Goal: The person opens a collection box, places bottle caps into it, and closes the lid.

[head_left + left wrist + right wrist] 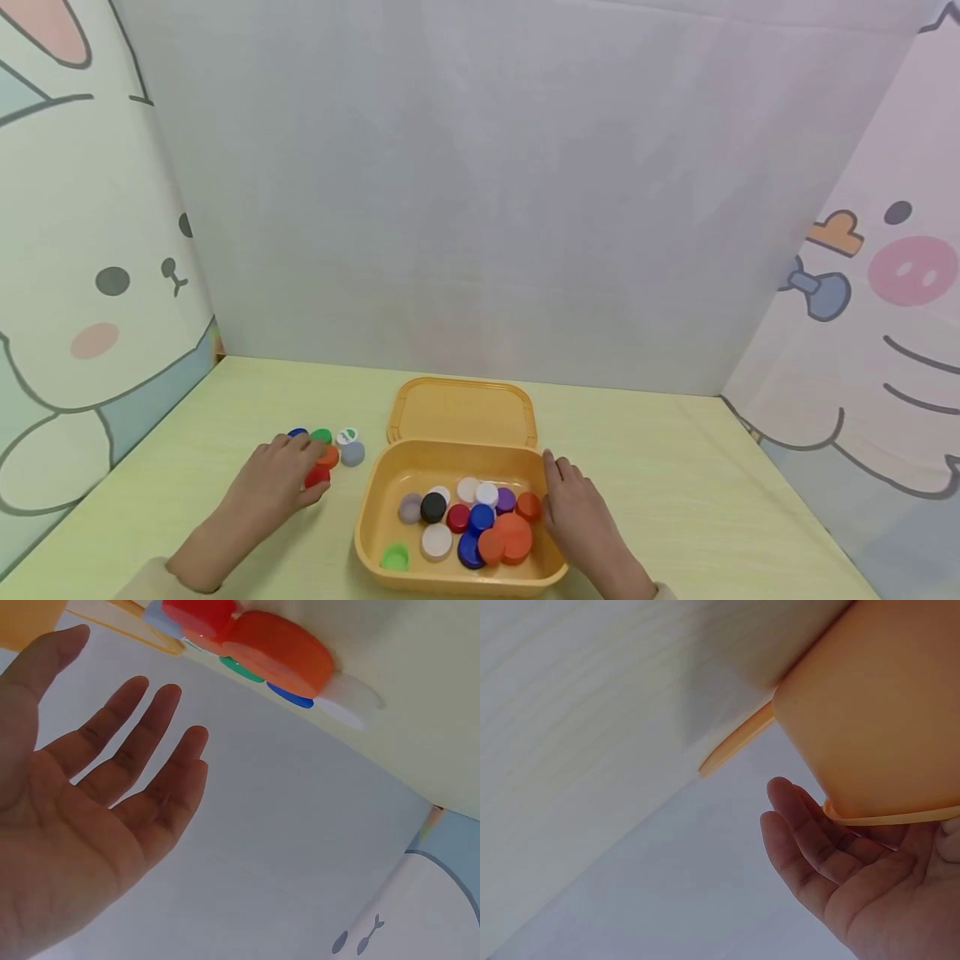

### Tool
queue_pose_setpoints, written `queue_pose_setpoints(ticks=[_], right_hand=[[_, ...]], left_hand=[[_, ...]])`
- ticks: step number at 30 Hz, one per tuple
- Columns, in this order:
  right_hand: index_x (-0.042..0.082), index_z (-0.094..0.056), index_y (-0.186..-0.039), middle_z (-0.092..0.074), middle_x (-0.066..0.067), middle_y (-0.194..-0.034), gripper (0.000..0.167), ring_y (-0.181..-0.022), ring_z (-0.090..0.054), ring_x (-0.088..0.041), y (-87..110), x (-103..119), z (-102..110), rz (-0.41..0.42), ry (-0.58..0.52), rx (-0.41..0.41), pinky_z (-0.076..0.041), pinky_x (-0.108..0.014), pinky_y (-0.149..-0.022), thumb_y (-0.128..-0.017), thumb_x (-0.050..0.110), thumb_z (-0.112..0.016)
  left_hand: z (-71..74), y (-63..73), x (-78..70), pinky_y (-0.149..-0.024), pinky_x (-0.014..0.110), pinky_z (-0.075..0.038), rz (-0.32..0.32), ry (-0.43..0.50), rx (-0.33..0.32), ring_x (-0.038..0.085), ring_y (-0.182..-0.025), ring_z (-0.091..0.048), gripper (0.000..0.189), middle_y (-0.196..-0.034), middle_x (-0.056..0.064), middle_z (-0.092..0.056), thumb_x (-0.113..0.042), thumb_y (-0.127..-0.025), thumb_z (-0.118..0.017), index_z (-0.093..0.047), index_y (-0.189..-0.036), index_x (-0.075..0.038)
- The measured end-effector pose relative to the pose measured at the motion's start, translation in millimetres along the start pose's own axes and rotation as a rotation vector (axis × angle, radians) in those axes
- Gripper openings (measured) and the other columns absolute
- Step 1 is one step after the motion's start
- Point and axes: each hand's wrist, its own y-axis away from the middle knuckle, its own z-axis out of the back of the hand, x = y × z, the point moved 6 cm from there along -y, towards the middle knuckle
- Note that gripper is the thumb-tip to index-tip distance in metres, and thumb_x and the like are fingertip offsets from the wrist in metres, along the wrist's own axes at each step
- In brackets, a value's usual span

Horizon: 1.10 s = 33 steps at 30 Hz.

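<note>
My left hand [279, 479] hovers over a small group of plastic bottle caps on the table, fingers spread and loosely bent, nothing in its palm. Beside its fingertips are a red cap [318, 476] and an orange cap [327, 456]. A green cap [322, 436], a white printed cap [347, 437] and a grey-blue cap [352, 453] lie just beyond; a blue cap [297, 432] is partly hidden. My right hand [581, 512] holds the right rim of a yellow box [367, 533], thumb at the inner side. Inside the box are several caps, including a black cap [432, 507].
A yellow lid [462, 408] lies flat behind the box. Grey cloth [480, 208] rises at the back of the pale table [675, 483], with cartoon-printed panels [82, 250] on both sides.
</note>
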Motion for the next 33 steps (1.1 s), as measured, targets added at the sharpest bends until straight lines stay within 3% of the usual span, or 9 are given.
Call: queue_pose_setpoints(ticks=[4, 12, 33], right_hand=[[-0.006, -0.046, -0.127, -0.055, -0.017, -0.111, 0.047, -0.095, -0.054, -0.026, -0.2, 0.2, -0.1, 0.0, -0.004, 0.001, -0.049, -0.042, -0.082, -0.084, 0.011, -0.053], [-0.006, -0.047, -0.127, -0.055, -0.017, -0.112, 0.047, -0.096, -0.054, -0.027, -0.4, -0.5, -0.5, 0.0, -0.002, -0.011, -0.049, -0.043, -0.082, -0.084, 0.011, -0.053], [-0.005, -0.047, -0.127, -0.055, -0.016, -0.111, 0.047, -0.095, -0.055, -0.026, -0.1, -0.2, 0.0, 0.001, -0.005, -0.006, -0.049, -0.042, -0.081, -0.084, 0.011, -0.053]], left_hand=[[-8.5, 1.0, 5.2, -0.056, 0.03, -0.043, 0.02, -0.005, 0.049, 0.019, -0.068, -0.045, 0.037, -0.077, 0.002, -0.054, -0.034, -0.065, -0.078, -0.062, -0.089, -0.01], [-18.7, 1.9, 9.5, -0.058, 0.033, -0.045, 0.016, -0.053, 0.082, 0.021, -0.07, -0.047, 0.041, -0.078, 0.005, -0.052, -0.036, -0.063, -0.079, -0.06, -0.087, -0.009], [-25.7, 1.5, 11.2, -0.063, 0.038, -0.048, -0.012, -0.119, 0.023, 0.025, -0.072, -0.048, 0.04, -0.078, 0.007, -0.053, -0.032, -0.062, -0.08, -0.06, -0.084, -0.007]])
